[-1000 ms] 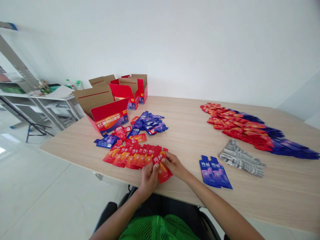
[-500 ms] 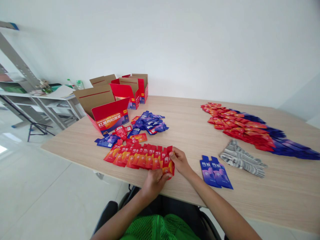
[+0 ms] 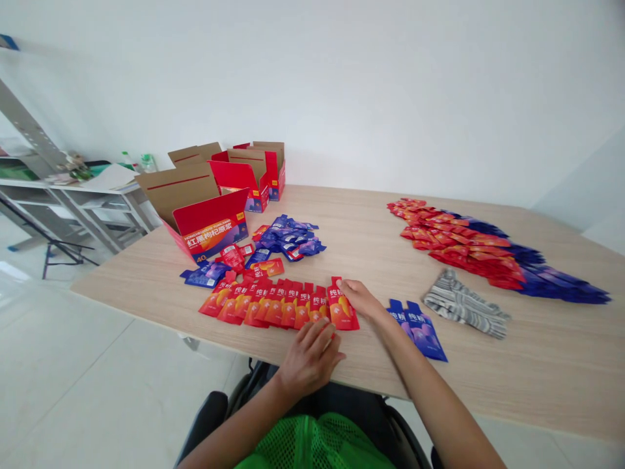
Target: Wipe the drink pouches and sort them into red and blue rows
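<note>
Red sachets (image 3: 279, 303) printed with orange fruit lie overlapping in a row along the near side of the table. At the row's right end a single red sachet (image 3: 342, 307) lies nearly flat. My right hand (image 3: 362, 298) grips its upper right edge, fingers closed together. Below the row, my left hand (image 3: 312, 355) is held palm down with fingers loosely apart and nothing in it; its fingertips come close to the row's lower edge. Two blue sachets (image 3: 420, 329) lie overlapped to the right of my right forearm, which covers part of them.
A striped grey glove (image 3: 466, 305) lies right of the blue sachets. Behind it spreads a long pile of red and blue sachets (image 3: 469, 251). Open red cartons (image 3: 209, 231) stand at the left back, with a loose heap of blue sachets (image 3: 288, 236) in front.
The red sachet both hands held has gone down onto the table at the row's right end. My left hand has let go and opened; my right hand stays at its edge.
</note>
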### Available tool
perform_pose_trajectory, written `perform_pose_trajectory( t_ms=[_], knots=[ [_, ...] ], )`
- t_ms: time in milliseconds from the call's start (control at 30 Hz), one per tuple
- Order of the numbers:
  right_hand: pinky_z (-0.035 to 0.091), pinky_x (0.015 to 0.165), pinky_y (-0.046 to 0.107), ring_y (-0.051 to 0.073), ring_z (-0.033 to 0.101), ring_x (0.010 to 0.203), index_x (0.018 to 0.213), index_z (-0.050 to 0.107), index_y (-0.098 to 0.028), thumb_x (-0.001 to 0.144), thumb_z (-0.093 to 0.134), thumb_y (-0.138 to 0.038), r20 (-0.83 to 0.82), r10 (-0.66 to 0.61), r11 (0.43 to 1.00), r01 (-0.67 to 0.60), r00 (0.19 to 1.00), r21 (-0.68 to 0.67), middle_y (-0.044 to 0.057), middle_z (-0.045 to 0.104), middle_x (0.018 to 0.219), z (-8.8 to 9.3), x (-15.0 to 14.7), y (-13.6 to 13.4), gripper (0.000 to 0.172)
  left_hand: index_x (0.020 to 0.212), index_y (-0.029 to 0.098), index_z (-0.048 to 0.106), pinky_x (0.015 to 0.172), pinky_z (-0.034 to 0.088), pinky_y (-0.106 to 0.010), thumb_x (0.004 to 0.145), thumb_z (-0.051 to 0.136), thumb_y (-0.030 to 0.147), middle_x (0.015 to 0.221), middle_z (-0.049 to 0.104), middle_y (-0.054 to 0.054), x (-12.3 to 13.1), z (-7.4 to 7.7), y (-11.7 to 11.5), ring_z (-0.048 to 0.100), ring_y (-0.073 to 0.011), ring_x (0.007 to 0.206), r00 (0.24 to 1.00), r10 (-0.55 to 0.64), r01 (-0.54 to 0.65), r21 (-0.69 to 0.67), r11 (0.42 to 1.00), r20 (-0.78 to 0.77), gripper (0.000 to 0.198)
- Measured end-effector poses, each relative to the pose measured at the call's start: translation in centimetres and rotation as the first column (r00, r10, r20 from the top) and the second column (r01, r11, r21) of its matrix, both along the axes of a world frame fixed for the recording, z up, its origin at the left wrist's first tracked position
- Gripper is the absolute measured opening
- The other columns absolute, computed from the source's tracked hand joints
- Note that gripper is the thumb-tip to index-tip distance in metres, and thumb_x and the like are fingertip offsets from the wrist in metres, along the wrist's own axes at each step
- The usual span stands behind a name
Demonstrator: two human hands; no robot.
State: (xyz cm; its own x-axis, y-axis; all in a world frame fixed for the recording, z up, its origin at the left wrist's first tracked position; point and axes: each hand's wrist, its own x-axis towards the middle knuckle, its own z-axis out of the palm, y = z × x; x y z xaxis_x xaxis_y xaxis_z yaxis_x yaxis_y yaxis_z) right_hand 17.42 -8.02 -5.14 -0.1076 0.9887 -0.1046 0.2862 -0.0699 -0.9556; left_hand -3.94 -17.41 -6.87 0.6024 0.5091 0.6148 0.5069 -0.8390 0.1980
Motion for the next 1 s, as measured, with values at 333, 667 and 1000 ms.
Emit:
perform_pose_trajectory(
  t_ms=[333, 667, 1000],
  knots=[
    [0.039, 0.039, 0.023, 0.014, 0.052, 0.037, 0.066, 0.05, -0.023, 0.081, 0.066, -0.062, 0.231, 0.061, 0.997, -0.047, 0.971, -0.066, -0.005, 0.054, 0.042, -0.7, -0.4, -0.4, 0.045, 0.145, 0.018, 0.05, 0.121, 0.034, -0.049, 0.086, 0.043, 0.002, 0.153, 0.048, -0.01, 0.5, 0.4, 1.5, 0.027, -0.0279, 0.152, 0.969, -0.088, 0.006, -0.336, 0.942, -0.229, 0.061],
    [0.03, 0.056, 0.025, 0.012, 0.046, 0.055, 0.07, 0.054, -0.021, 0.086, 0.065, -0.028, 0.605, -0.064, 0.951, -0.135, 0.794, 0.278, -0.003, 0.055, 0.06, 0.8, -0.4, -0.8, 0.021, 0.142, 0.021, 0.055, 0.124, 0.025, -0.048, 0.078, 0.046, 0.0, 0.153, 0.049, -0.006, 0.7, 0.0, 1.4, 0.031, -0.0275, 0.15, 0.968, 0.014, -0.095, -0.314, 0.945, -0.252, 0.067],
    [0.039, 0.066, 0.026, 0.015, 0.052, 0.069, 0.081, 0.06, -0.021, 0.088, 0.064, -0.026, 0.471, 0.228, 0.874, -0.393, 0.852, 0.288, -0.001, 0.059, 0.077, 0.2, -1.5, -0.8, 0.009, 0.146, 0.024, 0.051, 0.125, 0.025, -0.048, 0.081, 0.045, 0.002, 0.152, 0.051, -0.004, 0.6, -0.3, 1.2, 0.033, -0.0278, 0.149, 0.977, 0.023, -0.095, -0.333, 0.938, -0.214, 0.068]
  ],
)
